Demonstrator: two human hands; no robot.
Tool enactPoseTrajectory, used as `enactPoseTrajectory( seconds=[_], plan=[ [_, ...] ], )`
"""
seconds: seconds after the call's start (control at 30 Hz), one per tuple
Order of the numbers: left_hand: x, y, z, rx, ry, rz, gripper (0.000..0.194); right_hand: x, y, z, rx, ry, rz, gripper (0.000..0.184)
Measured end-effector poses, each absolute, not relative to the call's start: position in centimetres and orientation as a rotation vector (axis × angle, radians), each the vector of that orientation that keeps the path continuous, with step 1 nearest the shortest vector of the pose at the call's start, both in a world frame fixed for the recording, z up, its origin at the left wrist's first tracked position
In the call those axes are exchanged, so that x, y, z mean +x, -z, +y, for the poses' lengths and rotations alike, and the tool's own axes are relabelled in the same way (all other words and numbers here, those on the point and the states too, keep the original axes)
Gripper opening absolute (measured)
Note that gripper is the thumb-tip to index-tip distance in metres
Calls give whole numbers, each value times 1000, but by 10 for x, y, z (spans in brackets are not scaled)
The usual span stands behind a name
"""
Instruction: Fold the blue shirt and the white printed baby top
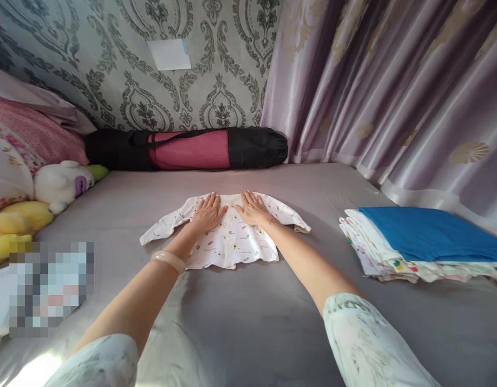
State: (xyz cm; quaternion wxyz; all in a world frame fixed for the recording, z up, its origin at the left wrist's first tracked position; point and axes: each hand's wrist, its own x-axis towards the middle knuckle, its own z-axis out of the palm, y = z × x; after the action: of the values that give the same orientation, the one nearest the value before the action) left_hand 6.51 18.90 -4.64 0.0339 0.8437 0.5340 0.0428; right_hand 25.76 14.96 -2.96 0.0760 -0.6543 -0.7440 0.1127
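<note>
A small white baby shirt with tiny coloured prints lies spread flat on the grey bed sheet, its sleeves out to both sides. My left hand rests flat on the upper left of the shirt, fingers stretched out. My right hand lies flat on the upper right of it, fingers spread too. Both palms press on the cloth near the collar. A pale bangle sits on my left wrist.
A stack of folded clothes with a blue cloth on top lies at the right. A rolled mat in a black bag lies along the wall. Soft toys and pillows sit at the left. Purple curtains hang at the right.
</note>
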Motion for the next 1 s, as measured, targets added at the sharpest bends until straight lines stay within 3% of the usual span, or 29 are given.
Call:
enactPoseTrajectory(
  seconds=[0.17, 0.3, 0.4, 0.6, 0.7, 0.83, 1.0],
  plan=[
    [66, 45, 191, 2576, -68, 1632, 70, 264, 17, 151, -1863, -402, -2174, 62],
    [65, 39, 196, 2511, -43, 1599, 66, 303, -8, 139, -1801, -304, -1940, 44],
    [67, 31, 199, 2438, -78, 1593, 56, 351, -20, 113, -1877, -448, -1876, 32],
    [104, 25, 194, 2572, -403, 1527, 43, 410, -17, 50, -2027, -707, -1896, 62],
    [137, 30, 190, 2679, -432, 1260, 41, 407, -8, 35, -2063, -615, -1975, 62],
    [172, 39, 186, 2724, -493, 969, 44, 393, 0, 33, -2150, -402, -1891, 38],
    [185, 53, 186, 2689, -489, 1003, 47, 382, -3, 39, -2288, -295, -1809, 31]
  ],
)
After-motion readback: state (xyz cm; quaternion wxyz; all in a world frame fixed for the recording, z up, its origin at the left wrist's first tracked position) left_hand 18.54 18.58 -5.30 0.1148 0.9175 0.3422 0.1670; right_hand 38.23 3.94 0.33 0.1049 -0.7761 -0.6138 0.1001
